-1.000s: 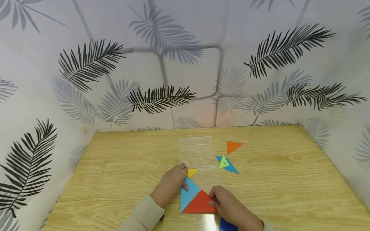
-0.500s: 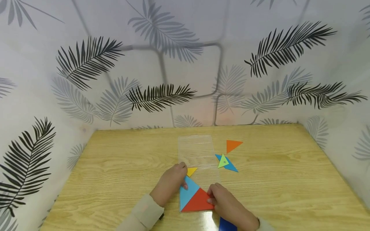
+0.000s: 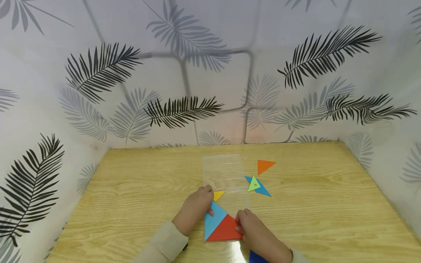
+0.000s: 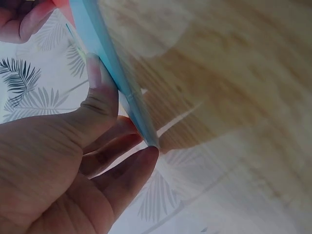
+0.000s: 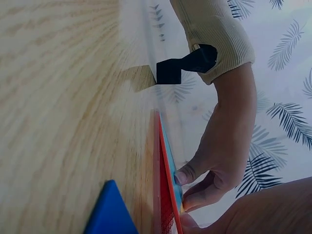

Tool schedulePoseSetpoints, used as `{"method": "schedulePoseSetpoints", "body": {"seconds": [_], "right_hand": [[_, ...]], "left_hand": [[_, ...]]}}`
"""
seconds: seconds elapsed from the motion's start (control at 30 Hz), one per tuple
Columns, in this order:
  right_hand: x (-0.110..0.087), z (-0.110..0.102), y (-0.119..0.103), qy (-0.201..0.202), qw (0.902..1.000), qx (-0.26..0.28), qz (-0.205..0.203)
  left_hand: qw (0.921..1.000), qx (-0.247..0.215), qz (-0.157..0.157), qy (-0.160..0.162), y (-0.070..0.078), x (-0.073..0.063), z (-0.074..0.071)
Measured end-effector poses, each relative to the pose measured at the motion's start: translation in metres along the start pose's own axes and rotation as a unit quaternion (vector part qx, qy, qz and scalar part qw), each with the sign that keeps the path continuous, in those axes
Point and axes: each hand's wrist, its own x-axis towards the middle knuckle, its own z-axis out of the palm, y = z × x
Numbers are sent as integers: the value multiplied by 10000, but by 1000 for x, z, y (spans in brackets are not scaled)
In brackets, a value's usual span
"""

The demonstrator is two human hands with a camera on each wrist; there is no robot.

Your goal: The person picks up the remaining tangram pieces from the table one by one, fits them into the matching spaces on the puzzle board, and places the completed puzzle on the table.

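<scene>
A light blue triangle [image 3: 213, 222] and a red triangle [image 3: 223, 230], flat tangram pieces, lie edge to edge in the near half of a clear plastic case [image 3: 243, 202]. My left hand [image 3: 195, 206] holds the light blue triangle at its left corner, thumb on top, fingers along the case's side. With curled fingers my right hand [image 3: 258, 232] pinches the red triangle by its right corner. In the right wrist view the red piece [image 5: 165, 165] tilts slightly off the case. A small yellow triangle [image 3: 218, 195] sits beside my left fingertips, partly hidden.
Right of the case lie an orange triangle [image 3: 264, 167], a blue parallelogram-like piece [image 3: 264, 190] and a small green triangle [image 3: 253, 185] on top of it. A dark blue piece [image 3: 257, 257] is partly under my right wrist. The case's transparent lid [image 3: 222, 171] lies open behind.
The red triangle and my right hand have shifted slightly left, closing the gap to the light blue triangle. My left hand stays in place.
</scene>
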Motion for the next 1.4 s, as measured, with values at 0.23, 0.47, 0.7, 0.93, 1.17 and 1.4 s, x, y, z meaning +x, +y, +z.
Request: {"method": "schedulePoseSetpoints", "body": {"seconds": [0.23,0.47,0.7,0.93,1.17,1.4], "right_hand": [[-3,0,-3,98,9997,-201,-58],[-12,-2,-3,-190,9996,176,78],[-14,-2,-2,-236,9993,141,249],[-16,0,-1,152,9997,-160,119],[-14,0,0,243,9995,-189,-32],[-14,2,2,351,9990,-215,-188]], "left_hand": [[9987,504,-57,96,5,0,0],[9993,355,-88,-36,3,1,2],[9999,160,-30,-14,1,1,4],[9997,229,-7,-23,1,1,3],[9999,170,-11,-17,-1,1,5],[9998,195,22,24,-1,1,6]]}}
